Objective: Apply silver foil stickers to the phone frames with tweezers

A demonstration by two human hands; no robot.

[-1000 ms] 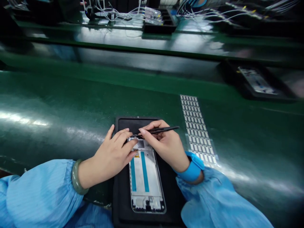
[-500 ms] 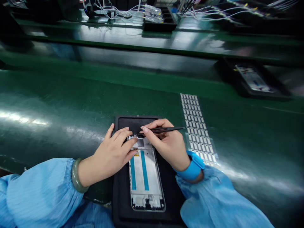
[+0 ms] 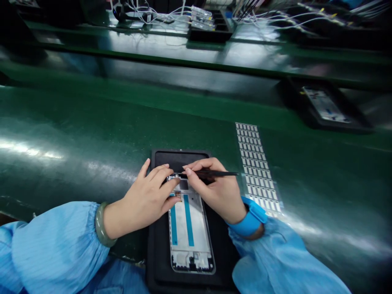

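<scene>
A silver phone frame (image 3: 197, 228) with two blue strips lies in a black tray (image 3: 159, 253). My left hand (image 3: 147, 196) rests on the frame's upper left part, its fingers spread and nothing visible in its grasp. Black tweezers (image 3: 217, 174) are pinched between the thumb and fingers of my right hand (image 3: 217, 188), over the frame's top edge. Their tips point left, close to my left fingertips. What lies right under the tips is too small to tell.
A sheet of small white labels (image 3: 257, 163) lies right of the tray. Another black tray (image 3: 352, 124) at the back right holds a second phone frame (image 3: 326, 104). Cables and a black box (image 3: 211, 34) stand on the raised shelf.
The tweezers have turned a little and their rear end sits slightly lower. My left thumb has shifted slightly on the frame. The whole view has moved a little.
</scene>
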